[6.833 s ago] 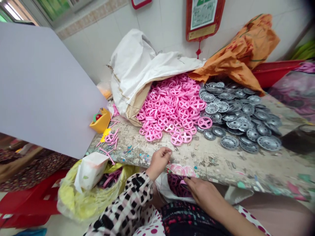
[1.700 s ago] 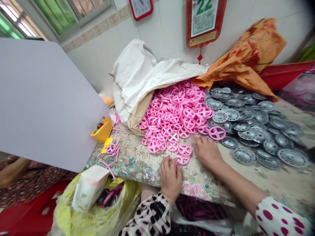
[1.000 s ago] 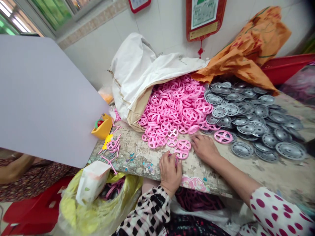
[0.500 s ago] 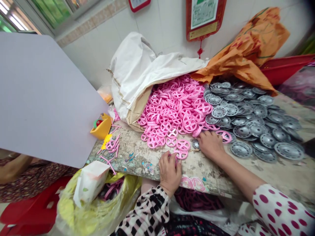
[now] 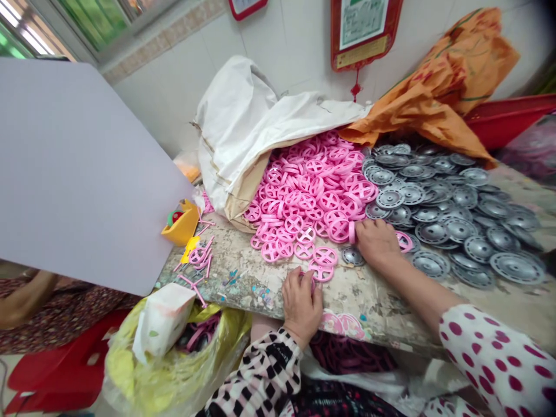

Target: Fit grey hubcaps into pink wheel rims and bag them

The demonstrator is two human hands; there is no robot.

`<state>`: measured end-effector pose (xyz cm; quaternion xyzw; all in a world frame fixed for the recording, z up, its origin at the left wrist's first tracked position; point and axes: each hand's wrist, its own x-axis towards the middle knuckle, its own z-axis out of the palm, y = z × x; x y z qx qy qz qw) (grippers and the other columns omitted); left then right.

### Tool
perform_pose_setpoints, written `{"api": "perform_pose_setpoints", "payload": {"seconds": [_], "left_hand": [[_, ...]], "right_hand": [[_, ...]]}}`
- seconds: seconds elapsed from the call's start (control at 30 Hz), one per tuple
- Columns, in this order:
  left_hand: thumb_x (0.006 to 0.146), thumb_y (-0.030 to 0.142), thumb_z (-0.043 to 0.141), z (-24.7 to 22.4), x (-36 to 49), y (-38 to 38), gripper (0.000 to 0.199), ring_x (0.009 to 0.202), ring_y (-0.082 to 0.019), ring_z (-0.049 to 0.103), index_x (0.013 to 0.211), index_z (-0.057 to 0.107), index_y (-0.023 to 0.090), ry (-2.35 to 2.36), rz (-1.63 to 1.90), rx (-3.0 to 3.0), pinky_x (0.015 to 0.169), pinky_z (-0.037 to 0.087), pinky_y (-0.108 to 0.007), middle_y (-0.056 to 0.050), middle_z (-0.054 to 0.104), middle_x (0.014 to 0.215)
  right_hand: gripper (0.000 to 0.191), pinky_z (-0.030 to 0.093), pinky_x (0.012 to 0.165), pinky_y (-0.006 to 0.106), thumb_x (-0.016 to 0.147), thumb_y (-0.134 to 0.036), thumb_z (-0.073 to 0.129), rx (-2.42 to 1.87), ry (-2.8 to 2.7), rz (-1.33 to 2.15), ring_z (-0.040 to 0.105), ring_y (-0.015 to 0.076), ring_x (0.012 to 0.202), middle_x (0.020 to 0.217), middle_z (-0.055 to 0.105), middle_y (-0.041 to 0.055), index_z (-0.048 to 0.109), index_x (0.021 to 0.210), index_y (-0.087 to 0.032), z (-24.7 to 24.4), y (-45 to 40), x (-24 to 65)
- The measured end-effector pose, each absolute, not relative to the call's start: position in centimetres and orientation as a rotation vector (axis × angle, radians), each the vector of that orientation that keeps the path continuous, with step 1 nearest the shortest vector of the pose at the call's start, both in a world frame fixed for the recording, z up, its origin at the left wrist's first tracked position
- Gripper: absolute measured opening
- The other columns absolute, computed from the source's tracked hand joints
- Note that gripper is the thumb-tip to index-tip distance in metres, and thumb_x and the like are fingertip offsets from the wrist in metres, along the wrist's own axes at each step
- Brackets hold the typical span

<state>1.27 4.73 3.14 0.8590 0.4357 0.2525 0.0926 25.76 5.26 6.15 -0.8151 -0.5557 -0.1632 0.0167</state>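
My left hand [image 5: 303,304] rests at the table's front edge with its fingers curled over a pink plastic wheel, of which only a sliver shows between them. Just past those fingertips lie a flat pink spoked wheel [image 5: 320,271] and another one [image 5: 325,256] partly overlapping it. My right hand [image 5: 377,242] is closed at the near side of the pink pile [image 5: 304,197], pinching a pink wheel [image 5: 351,233] that stands on edge. A grey disc [image 5: 353,256] lies beside that hand, and a pink wheel [image 5: 403,242] lies to its right.
Grey hubcap-like discs [image 5: 460,220] are heaped on the right. Behind are a white sack [image 5: 243,127] and an orange sack [image 5: 456,87]. A yellow container [image 5: 182,223] and pink sticks stand left, near a pale panel [image 5: 82,174]. Below is a yellow bag [image 5: 134,370]. A person's arm [image 5: 30,298] shows far left.
My right hand has shifted slightly right and now holds a pink wheel on edge. More of the grey disc beside it shows. The left hand stays in place; the view has shifted slightly.
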Motion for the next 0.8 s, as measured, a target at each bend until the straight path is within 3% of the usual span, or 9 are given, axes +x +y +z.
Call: {"api": "perform_pose_setpoints", "payload": {"seconds": [0.37,0.57,0.8], "left_hand": [[0.086,0.028,0.049,3.0,1.3,4.8,0.035,0.120,-0.025,0.042,0.121,0.054,0.023,1.289,0.741,2.539,0.101,0.039,-0.044,-0.010,0.048,0.126],[0.086,0.028,0.050,3.0,1.2,4.8,0.036,0.120,-0.024,0.043,0.121,0.054,0.023,1.277,0.746,2.533,0.101,0.039,-0.044,-0.010,0.048,0.125],[0.086,0.027,0.051,3.1,1.3,4.7,0.035,0.120,-0.025,0.043,0.120,0.055,0.022,1.282,0.746,2.537,0.101,0.039,-0.044,-0.011,0.048,0.125]], "right_hand": [[0.033,0.032,0.076,0.040,0.089,-0.014,0.036,-2.586,-1.864,-0.351,0.049,0.0311,0.096,0.104,0.060,0.0195,0.067,0.099,-0.007,7.2,6.4,26.8],[0.027,0.030,0.082,0.043,0.084,-0.012,0.045,-2.587,-1.840,-0.223,0.048,0.0326,0.100,0.106,0.060,0.0225,0.069,0.096,-0.007,7.1,7.3,27.4],[0.037,0.032,0.076,0.041,0.087,-0.008,0.032,-2.525,-1.972,-0.318,0.050,0.0301,0.094,0.102,0.061,0.0207,0.069,0.094,-0.008,7.3,6.9,28.1]]}}
